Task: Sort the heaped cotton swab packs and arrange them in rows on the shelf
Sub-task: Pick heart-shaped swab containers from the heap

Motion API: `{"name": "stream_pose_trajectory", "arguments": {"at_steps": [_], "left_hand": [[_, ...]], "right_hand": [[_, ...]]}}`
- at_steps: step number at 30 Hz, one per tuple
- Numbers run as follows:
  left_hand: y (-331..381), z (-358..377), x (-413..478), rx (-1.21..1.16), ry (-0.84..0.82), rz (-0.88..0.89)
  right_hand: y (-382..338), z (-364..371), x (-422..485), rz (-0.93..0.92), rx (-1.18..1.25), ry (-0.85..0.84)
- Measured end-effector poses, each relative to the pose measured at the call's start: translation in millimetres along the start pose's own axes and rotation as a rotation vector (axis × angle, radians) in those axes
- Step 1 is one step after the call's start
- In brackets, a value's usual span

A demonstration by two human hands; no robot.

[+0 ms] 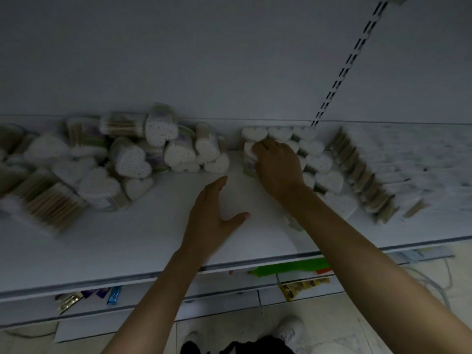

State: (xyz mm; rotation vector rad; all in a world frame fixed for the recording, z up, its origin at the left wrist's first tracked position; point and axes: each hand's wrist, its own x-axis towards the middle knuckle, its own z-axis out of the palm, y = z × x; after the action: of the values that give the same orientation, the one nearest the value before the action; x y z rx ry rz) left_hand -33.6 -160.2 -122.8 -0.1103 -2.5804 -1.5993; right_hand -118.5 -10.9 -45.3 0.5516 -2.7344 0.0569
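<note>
A jumbled heap of heart-shaped cotton swab packs (pixel 132 154) covers the left half of the white shelf (pixel 127 241). To the right stand upright heart packs in rows (pixel 319 159), running from the back wall toward the front. My right hand (pixel 277 166) rests on top of one heart pack (pixel 249 159) at the left end of those rows, fingers curled over it. My left hand (pixel 213 213) hovers over the bare middle of the shelf, palm down, fingers spread, holding nothing.
Flat packs of wooden-stick swabs (pixel 362 175) stand in a row right of the heart packs, and more lie at the far left (pixel 48 203). A slotted upright (pixel 344 65) runs up the back wall. Lower shelves with goods (pixel 293 272) and the floor lie below.
</note>
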Motion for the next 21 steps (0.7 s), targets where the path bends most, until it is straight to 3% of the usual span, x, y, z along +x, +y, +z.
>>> {"name": "stream_pose_trajectory", "arguments": {"at_steps": [3,7,10,15,18,21], "left_hand": [[2.1,-0.8,-0.7,0.01,0.026,-0.03],[9.0,-7.9,-2.5,-0.108,0.147,-0.091],[8.0,-23.7,-10.4,-0.113,0.269,-0.09],[-18.3,-53.1,-36.8,0.128,0.383,-0.091],[-17.0,-53.2,-31.4,0.151,0.344,-0.123],[-13.7,-50.2,-30.5,0.128,0.32,-0.108]], "right_hand": [[-1.3,-1.3,0.7,0.041,0.045,-0.005],[-29.9,-12.1,0.4,-0.047,0.177,0.079],[-54.7,-23.4,12.3,-0.061,0.351,-0.002],[-68.8,-0.4,43.5,-0.106,0.101,-0.251],[-72.9,17.2,49.5,-0.108,-0.002,-0.232],[-72.4,17.7,49.2,-0.105,0.047,-0.202]]}}
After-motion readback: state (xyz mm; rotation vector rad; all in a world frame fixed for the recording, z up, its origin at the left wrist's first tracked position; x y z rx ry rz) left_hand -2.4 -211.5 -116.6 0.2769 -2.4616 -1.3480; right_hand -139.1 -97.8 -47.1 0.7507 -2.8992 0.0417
